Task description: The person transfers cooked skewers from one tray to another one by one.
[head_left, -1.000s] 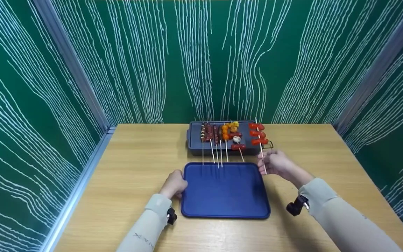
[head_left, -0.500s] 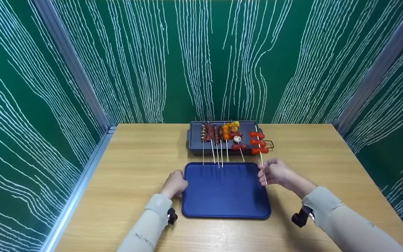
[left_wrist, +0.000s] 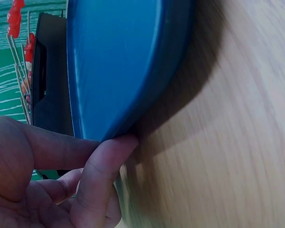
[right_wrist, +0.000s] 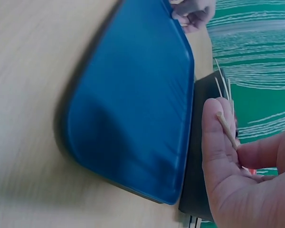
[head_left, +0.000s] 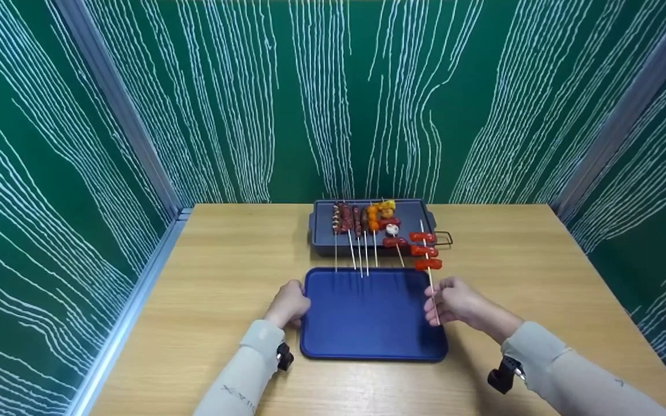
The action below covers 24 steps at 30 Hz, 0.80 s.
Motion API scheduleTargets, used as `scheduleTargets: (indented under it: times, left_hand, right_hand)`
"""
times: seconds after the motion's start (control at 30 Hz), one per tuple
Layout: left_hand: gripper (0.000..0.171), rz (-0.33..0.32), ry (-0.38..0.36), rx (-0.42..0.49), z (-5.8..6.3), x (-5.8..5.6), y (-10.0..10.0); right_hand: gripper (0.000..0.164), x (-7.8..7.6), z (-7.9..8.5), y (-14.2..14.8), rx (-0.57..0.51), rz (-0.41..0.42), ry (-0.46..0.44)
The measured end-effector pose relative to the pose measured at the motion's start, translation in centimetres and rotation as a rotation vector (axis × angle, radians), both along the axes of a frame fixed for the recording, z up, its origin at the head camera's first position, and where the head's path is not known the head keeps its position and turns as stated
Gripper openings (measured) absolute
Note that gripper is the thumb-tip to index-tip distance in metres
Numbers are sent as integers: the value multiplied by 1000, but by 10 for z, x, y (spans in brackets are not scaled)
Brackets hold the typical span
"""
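My left hand pinches the left rim of the blue tray; in the left wrist view the thumb and index finger meet at its edge. My right hand holds the bare stick end of a skewer threaded with three red pieces, raised over the tray's far right corner. In the right wrist view the stick end lies between thumb and fingers. Behind the tray, a dark grill pan bears several more skewers, their sticks pointing toward the tray.
A wire handle juts from the pan's right side. The wooden table ends at green walls with white wavy lines. A metal post stands at the left corner, another at the right.
My right hand has drawn the red skewer back toward me, from over the pan's right end to the tray's far right corner. The left hand and tray stay nearly still.
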<state>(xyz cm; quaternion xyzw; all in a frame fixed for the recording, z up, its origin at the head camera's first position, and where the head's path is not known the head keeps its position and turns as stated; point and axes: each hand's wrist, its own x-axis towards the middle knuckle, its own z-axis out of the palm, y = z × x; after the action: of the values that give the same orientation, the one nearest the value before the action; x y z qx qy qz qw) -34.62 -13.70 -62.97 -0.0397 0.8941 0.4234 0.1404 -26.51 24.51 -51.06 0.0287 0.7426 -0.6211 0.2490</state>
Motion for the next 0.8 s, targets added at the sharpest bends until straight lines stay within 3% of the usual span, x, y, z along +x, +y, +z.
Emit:
scheduleTargets:
  times: [0.07, 0.3, 0.53, 0.7, 0.73, 0.8]
  left_hand:
    - [10, -1, 8, 7, 1, 2, 0]
    - [10, 12, 15, 24, 26, 16, 4]
    - [8, 2, -24, -35, 5, 2, 1]
    - [13, -22, -6, -71, -12, -8, -3]
    - [13, -17, -4, -70, -4, -3, -1]
    - [14, -18, 3, -58, -2, -2, 0]
  right_hand:
    - [17, 4, -2, -1, 7, -15, -5]
    - [18, 17, -8, -3, 23, -22, -27]
    - [19, 27, -14, -4, 42, -16, -50]
    - [19, 36, -21, -5, 48, -14, -74]
    - [19, 37, -22, -5, 49, -18, -83]
    - [19, 39, -25, -6, 51, -21, -99]
